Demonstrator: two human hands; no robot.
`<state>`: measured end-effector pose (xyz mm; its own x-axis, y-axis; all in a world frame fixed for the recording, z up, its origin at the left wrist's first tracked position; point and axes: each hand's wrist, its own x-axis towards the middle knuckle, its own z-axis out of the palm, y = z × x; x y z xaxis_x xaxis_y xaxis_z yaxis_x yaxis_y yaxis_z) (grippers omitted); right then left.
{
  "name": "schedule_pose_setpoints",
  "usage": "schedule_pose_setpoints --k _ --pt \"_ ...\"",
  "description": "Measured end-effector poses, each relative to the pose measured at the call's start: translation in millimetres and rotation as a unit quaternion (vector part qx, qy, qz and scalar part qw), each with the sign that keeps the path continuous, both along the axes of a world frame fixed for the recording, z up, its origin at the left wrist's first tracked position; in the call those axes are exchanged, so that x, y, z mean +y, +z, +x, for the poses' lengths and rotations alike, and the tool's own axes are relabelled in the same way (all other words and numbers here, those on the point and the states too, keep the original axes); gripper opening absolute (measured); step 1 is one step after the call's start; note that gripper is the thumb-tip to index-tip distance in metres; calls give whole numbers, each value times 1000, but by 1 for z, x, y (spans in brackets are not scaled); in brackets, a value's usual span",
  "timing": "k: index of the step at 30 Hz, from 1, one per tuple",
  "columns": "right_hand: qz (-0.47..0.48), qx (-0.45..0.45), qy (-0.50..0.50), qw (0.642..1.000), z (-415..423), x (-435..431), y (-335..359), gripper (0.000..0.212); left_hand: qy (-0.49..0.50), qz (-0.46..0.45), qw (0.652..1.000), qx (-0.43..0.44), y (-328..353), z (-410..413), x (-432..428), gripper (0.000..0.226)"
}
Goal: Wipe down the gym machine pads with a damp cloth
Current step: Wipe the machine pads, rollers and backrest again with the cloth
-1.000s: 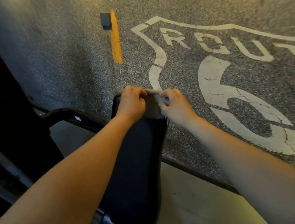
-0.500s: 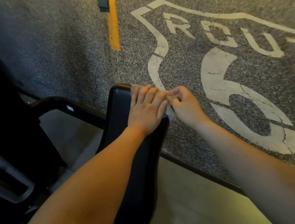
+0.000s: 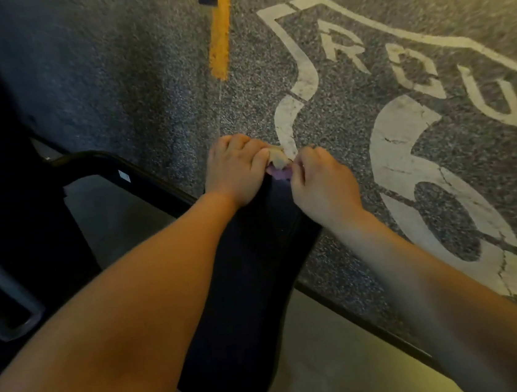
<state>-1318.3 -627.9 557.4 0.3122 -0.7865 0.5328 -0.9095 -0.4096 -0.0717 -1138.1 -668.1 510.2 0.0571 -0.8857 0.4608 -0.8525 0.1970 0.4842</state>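
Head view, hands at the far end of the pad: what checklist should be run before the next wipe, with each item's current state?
1. Cloth held: ok. The left hand and right hand both grip the cloth.
2. Cloth at the pad: ok. It sits at the far end of the black pad.
3. Cloth spread flat for wiping: not ok. It is bunched between the two hands.
4. Cloth damp: cannot tell.
5. Pad surface already wiped: cannot tell; it is too dark to read.
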Motion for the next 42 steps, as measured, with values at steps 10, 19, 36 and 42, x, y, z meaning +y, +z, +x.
schedule_pose_setpoints --k 10,19,36,42 --pt "-115 -114 -80 984 16 -9 -29 28 -96 30 955 279 -31 40 1 37" --pt "-128 -107 -105 980 16 -18 -36 28 -73 152 914 369 -149 71 50 45" --pt "-119 -114 -74 983 11 -17 -36 31 -7 -79 996 26 -93 6 31 57" --pt "-106 -147 -56 982 7 -15 -35 27 -2 -38 999 -10 -185 -19 99 66"
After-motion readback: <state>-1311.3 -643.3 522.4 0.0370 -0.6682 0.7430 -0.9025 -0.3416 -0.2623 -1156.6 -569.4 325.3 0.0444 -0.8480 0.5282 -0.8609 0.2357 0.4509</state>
